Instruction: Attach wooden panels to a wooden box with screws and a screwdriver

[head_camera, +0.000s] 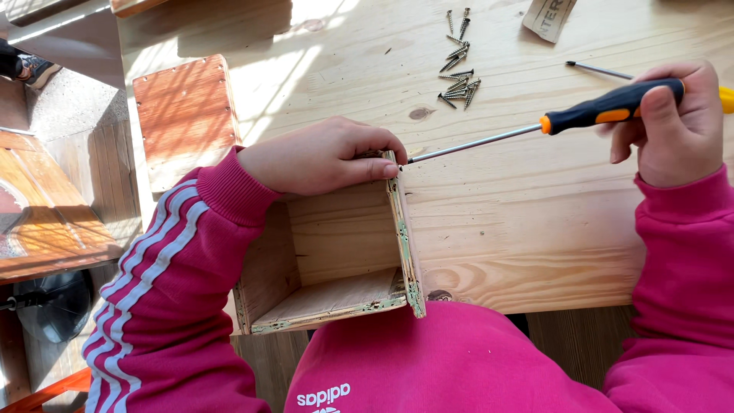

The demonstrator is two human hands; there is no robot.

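Observation:
My left hand (325, 157) grips the top edge of a small open wooden box (336, 252) that lies on its side at the near edge of the wooden table (535, 214). My right hand (677, 126) holds a screwdriver (604, 107) with a black and orange handle. Its long metal shaft runs left, and the tip meets the box's upper right corner beside my left fingertips. The box's rim shows flaking green paint. Both arms wear pink sleeves, the left with white stripes.
A pile of several loose screws (459, 65) lies on the table beyond the box. A thin metal rod (600, 70) and a piece of cardboard (548, 17) sit at the far right. A reddish wooden panel (186, 118) rests to the left.

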